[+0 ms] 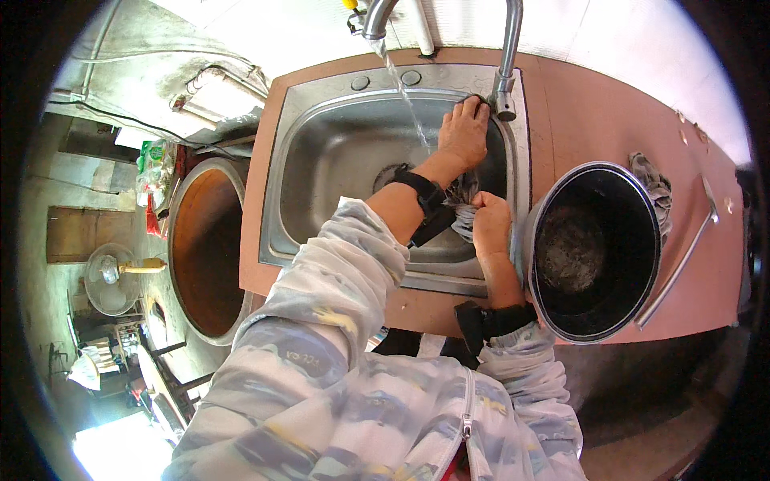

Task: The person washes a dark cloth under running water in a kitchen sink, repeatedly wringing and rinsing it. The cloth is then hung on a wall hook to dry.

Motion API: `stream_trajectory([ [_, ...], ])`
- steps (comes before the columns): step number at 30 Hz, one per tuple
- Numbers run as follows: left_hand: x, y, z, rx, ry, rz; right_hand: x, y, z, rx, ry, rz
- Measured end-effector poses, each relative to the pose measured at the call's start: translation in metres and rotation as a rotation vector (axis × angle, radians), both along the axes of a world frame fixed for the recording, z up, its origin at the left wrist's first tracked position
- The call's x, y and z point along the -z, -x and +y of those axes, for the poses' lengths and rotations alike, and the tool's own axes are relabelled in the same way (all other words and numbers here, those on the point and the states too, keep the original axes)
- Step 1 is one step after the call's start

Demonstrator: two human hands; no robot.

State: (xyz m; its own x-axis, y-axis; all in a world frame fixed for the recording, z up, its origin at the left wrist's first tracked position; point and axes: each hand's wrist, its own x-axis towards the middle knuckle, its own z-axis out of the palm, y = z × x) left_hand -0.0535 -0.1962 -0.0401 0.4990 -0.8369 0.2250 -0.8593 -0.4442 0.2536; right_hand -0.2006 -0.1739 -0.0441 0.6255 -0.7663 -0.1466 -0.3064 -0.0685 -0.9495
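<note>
My left hand (466, 135) reaches to the back right corner of a stainless steel sink (337, 162), its fingertips over a dark edge (476, 98). What that edge belongs to, and whether my fingers grip it, I cannot tell. Lower down, my right hand (492, 222) is closed on a bunched, wet-looking grey cloth (463, 221) inside the sink's right side. A black handle-like piece (434, 226) shows beneath my left forearm; its other end is hidden. Water (404, 90) runs from a curved metal spout (378, 21) into the basin, left of my left hand.
A deep pot with a black interior (595, 252) stands right of the sink. Beyond it lie a crumpled grey cloth (651, 180) and a long-shafted metal tool (680, 270). A second metal faucet (506, 90) rises at the sink's back right. A large round vat (207, 252) stands left.
</note>
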Motion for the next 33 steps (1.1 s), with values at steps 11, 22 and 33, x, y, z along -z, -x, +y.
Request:
stream_trajectory([
  [11, -0.010, 0.007, -0.003, -0.023, -0.019, 0.171, 0.000, 0.003, -0.003, 0.080, 0.134, 0.113],
  [22, -0.001, 0.006, 0.001, 0.042, 0.025, 0.154, -0.009, 0.003, 0.001, 0.004, 0.028, 0.297],
  [33, -0.009, 0.035, 0.031, 0.429, 0.004, 0.201, -0.007, 0.005, 0.024, -0.195, 0.142, 0.480],
])
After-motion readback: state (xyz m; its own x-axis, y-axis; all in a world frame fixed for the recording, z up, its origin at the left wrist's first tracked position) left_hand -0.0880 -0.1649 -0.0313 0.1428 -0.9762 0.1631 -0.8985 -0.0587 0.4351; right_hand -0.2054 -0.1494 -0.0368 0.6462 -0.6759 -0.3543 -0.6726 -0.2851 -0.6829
